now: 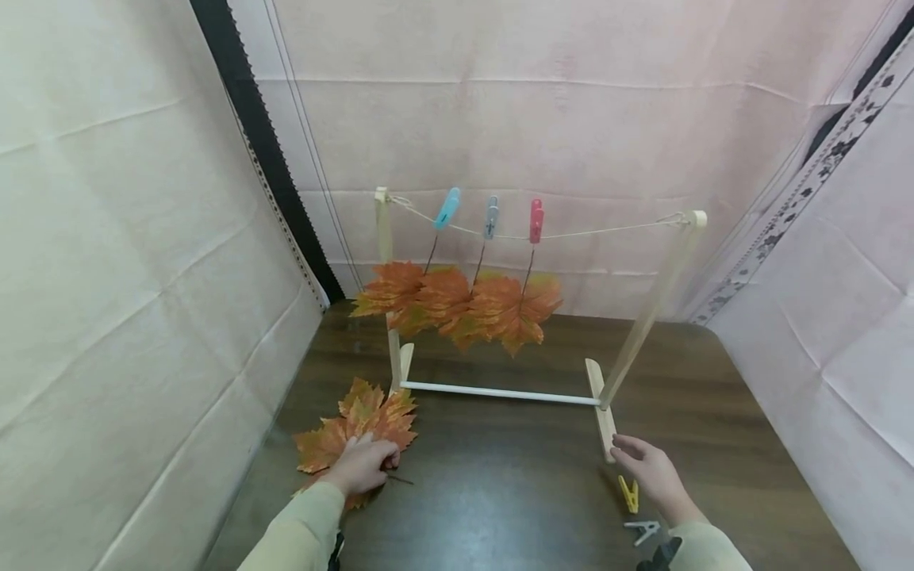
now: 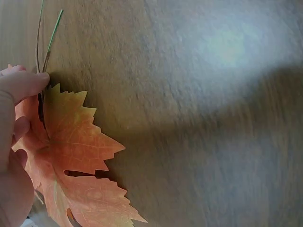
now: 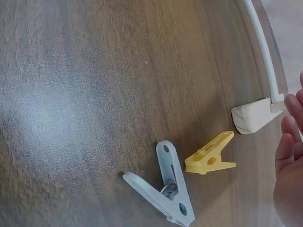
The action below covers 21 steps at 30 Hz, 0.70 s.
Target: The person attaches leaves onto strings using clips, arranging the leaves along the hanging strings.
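Orange maple leaves [image 1: 382,416] lie in a loose pile at the left of the table. Over that pile my left hand [image 1: 362,466] pinches a maple leaf [image 2: 78,137] near its stem, the thumb laid across the stem in the left wrist view. My right hand [image 1: 653,474] is beside the right foot [image 1: 603,432] of a wooden rack, its fingers relaxed and holding nothing. Just below it lie a yellow clothespin [image 3: 210,153] and a grey-blue clothespin [image 3: 173,189]. Whether the left hand holds one leaf or several cannot be told.
Three maple leaves [image 1: 514,305] hang by their stems from a string [image 1: 607,231] between the rack's posts. Blue [image 1: 447,208], grey [image 1: 491,217] and red [image 1: 536,220] clothespins hold them. A white rod [image 1: 500,392] joins the rack's feet. Pale cloth walls [image 1: 557,135] surround the table.
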Motion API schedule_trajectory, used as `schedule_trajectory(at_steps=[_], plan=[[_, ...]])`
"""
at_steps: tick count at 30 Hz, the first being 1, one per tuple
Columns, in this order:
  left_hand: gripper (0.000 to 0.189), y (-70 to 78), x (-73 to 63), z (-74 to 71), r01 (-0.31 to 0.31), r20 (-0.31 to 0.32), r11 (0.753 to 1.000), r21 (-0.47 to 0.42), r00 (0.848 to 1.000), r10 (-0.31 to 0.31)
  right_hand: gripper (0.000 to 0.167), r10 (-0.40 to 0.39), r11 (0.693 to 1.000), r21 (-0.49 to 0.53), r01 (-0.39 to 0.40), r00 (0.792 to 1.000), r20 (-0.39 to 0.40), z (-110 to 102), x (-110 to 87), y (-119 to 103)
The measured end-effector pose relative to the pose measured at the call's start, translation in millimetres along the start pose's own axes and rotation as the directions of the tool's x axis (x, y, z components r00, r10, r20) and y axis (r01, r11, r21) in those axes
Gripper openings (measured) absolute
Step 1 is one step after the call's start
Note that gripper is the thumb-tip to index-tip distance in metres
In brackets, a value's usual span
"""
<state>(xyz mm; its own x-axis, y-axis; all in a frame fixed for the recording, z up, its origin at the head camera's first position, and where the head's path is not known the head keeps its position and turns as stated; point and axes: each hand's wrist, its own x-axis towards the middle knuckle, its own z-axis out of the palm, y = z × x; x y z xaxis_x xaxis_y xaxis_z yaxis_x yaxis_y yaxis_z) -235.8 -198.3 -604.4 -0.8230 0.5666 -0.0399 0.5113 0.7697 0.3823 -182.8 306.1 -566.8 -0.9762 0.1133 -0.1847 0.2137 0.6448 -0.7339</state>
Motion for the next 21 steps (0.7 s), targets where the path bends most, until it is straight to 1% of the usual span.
schedule_trajectory(at_steps=[4,8,11,14,17,21], plan=[[0.028,2.2,3.3,4.8,-0.021,-0.068,0.999,0.028,0.997,0.023,0.053,-0.004,1.000,-0.014,0.004,1.000,-0.010,-2.3,-0.5,2.4],[0.025,6.3,5.4,7.7,-0.035,-0.151,0.996,0.081,0.987,0.046,0.055,-0.004,0.999,-0.041,0.003,1.000,-0.024,-5.1,-3.0,6.8],[0.022,9.7,8.1,10.5,-0.029,-0.191,0.993,0.112,0.980,0.050,0.055,0.000,0.999,-0.054,-0.002,1.000,-0.030,-5.9,-7.2,12.1],[0.019,14.0,12.1,12.0,-0.032,-0.211,0.991,0.130,0.976,0.059,0.055,0.008,0.997,-0.071,-0.011,0.999,-0.046,-5.1,-12.1,19.0],[0.014,18.8,16.3,11.6,-0.044,-0.223,0.991,0.127,0.972,0.071,0.054,0.013,0.995,-0.093,-0.021,0.996,-0.083,-2.9,-15.6,27.2],[0.012,23.6,21.4,9.4,-0.044,-0.226,0.991,0.123,0.972,0.071,0.053,0.020,0.994,-0.108,-0.034,0.991,-0.130,0.1,-19.4,35.9]])
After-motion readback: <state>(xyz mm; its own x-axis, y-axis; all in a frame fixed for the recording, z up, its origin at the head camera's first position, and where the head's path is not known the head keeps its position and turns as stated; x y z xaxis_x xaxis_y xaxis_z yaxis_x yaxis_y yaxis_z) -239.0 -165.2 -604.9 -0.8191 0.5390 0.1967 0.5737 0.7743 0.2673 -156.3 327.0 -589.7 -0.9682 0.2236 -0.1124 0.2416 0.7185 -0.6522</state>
